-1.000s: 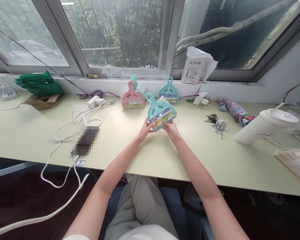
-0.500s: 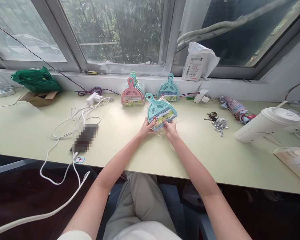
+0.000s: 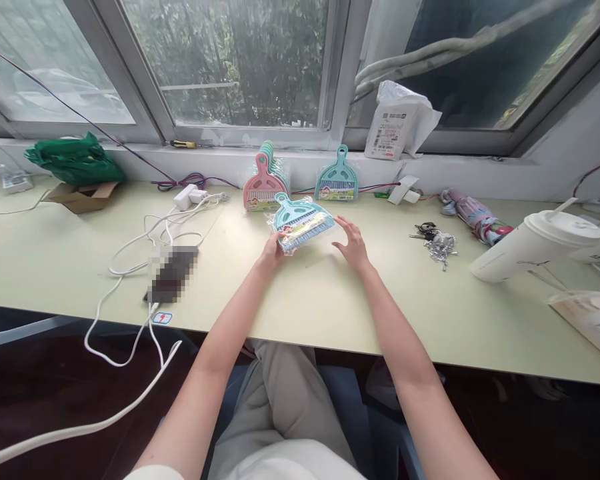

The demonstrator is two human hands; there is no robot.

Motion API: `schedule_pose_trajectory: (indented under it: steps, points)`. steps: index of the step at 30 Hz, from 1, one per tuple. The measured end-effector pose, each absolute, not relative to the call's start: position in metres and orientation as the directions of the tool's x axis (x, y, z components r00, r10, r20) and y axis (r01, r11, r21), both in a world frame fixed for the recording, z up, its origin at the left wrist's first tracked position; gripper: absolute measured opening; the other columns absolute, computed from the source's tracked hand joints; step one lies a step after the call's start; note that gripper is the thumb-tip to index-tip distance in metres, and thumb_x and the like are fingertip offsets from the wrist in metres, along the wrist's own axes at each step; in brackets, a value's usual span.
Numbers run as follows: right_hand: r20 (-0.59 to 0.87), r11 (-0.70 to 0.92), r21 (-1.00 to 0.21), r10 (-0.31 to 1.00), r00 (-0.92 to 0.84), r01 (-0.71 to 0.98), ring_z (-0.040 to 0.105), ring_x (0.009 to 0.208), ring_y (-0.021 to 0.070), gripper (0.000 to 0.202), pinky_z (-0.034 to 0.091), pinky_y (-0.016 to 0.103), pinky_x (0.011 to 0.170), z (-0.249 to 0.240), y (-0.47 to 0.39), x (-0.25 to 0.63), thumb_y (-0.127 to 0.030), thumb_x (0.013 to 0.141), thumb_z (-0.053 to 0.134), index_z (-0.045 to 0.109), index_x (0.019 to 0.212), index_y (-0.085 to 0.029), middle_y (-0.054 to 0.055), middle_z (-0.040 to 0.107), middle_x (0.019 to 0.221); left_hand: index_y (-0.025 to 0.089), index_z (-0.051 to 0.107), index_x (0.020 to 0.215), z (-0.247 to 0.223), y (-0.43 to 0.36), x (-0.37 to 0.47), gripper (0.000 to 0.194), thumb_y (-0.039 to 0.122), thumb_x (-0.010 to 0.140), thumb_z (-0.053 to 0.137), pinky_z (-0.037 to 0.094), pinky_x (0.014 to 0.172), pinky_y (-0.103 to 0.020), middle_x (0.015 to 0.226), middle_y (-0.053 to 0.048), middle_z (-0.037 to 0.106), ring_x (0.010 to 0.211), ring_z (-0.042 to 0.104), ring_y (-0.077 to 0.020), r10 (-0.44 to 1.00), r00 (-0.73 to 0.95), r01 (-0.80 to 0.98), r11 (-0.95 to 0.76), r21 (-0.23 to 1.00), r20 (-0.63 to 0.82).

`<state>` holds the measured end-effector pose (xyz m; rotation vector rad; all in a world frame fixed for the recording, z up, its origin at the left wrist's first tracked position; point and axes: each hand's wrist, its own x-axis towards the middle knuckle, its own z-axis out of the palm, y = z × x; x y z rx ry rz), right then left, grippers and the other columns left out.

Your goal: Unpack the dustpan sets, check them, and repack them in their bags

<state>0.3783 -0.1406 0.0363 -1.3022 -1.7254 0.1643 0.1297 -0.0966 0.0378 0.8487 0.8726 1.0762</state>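
Observation:
A teal mini dustpan and brush set [image 3: 300, 219] in clear plastic wrap is tilted above the table, its handle pointing up and left. My left hand [image 3: 273, 248] grips its lower left corner. Fingers spread, my right hand [image 3: 353, 243] is just off the set's right edge and holds nothing. Behind, a row of wrapped dustpan sets [image 3: 264, 185], a pink one in front, stands against the wall. To its right another teal dustpan set [image 3: 337, 179] leans upright against the wall.
White cables [image 3: 123, 270] and a blurred phone [image 3: 173, 273] lie to the left. Further back is a green bag [image 3: 75, 159] on a cardboard box [image 3: 83, 197]. On the right are keys [image 3: 437, 243], a folded umbrella [image 3: 475, 217] and a large white cup [image 3: 535, 245].
The held dustpan set has shifted left and tipped back with my left hand. My right hand has let go of it, opened and moved slightly right.

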Motion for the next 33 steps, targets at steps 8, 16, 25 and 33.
schedule_pose_trajectory:
  steps: [8,16,25,33]
  points:
    - [0.613,0.395,-0.709,0.754,0.235,0.584,0.056,0.113,0.0225,0.033,0.037,0.044,0.104,0.036,-0.137,0.382,-0.045,0.092,0.045,0.072,0.094,-0.026,0.004,0.067,0.115,0.017,0.045,0.113,0.039,-0.103,0.124,0.042,0.018,0.072,0.057,0.042,0.038,-0.02,0.084,-0.007,0.068,0.056,0.065,-0.0179,0.833,0.513,-0.079,0.288,0.954,-0.208]
    - [0.364,0.421,-0.828,0.906,-0.215,0.372,0.036,0.136,0.0255,0.083,0.034,0.042,0.107,0.053,-0.147,0.395,-0.057,0.068,0.071,0.039,0.141,-0.034,0.003,0.038,0.149,0.009,0.051,0.105,0.036,-0.095,0.122,0.03,0.016,0.076,0.05,0.038,0.035,-0.018,0.077,-0.008,0.066,0.051,0.063,-0.0142,0.886,0.404,-0.213,0.335,0.918,-0.229]
    - [0.43,0.395,-0.805,0.903,-0.024,0.444,0.058,0.107,0.0215,0.032,0.043,0.036,0.095,0.03,-0.137,0.378,-0.047,0.087,0.053,0.074,0.098,-0.026,0.005,0.068,0.108,0.011,0.051,0.103,0.038,-0.096,0.116,0.025,0.018,0.079,0.052,0.041,0.036,-0.016,0.072,-0.004,0.064,0.052,0.062,-0.012,0.852,0.474,-0.138,0.323,0.936,-0.224]
    - [0.384,0.261,-0.826,0.909,0.16,0.499,0.056,0.104,0.0222,0.037,0.049,0.036,0.089,0.012,-0.127,0.375,-0.035,0.077,0.064,0.068,0.113,-0.026,0.007,0.058,0.121,0.019,0.04,0.121,0.039,-0.105,0.115,0.048,0.031,0.08,0.062,0.047,0.044,-0.02,0.095,-0.007,0.066,0.059,0.066,-0.0138,0.778,0.604,0.047,0.182,0.982,-0.173]
